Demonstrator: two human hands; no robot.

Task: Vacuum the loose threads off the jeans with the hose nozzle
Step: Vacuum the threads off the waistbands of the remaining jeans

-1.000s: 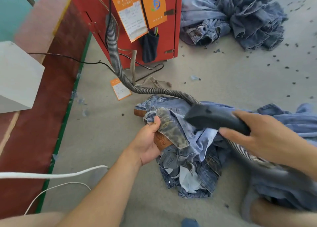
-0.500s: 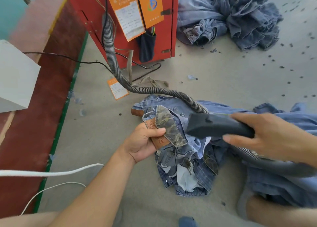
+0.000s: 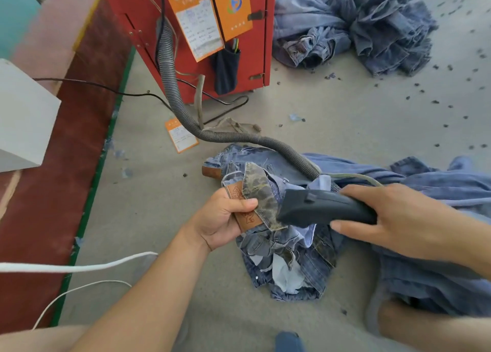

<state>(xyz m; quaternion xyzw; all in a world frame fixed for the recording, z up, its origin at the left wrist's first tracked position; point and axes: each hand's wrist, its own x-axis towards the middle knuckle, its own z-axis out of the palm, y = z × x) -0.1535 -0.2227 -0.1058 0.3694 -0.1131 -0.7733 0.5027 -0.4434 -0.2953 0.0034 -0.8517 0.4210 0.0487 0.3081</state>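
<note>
On the floor near the middle lie the jeans [image 3: 289, 258], their waistband pinched by the left hand [image 3: 221, 218], thumb now folded over the leather patch [image 3: 245, 216] rather than raised. The right hand [image 3: 398, 218] grips the nozzle [image 3: 318, 208], fingers curled round it; its mouth has moved left against the turned-up waistband. The hose [image 3: 239, 137] runs to the far red cabinet [image 3: 132, 11].
</note>
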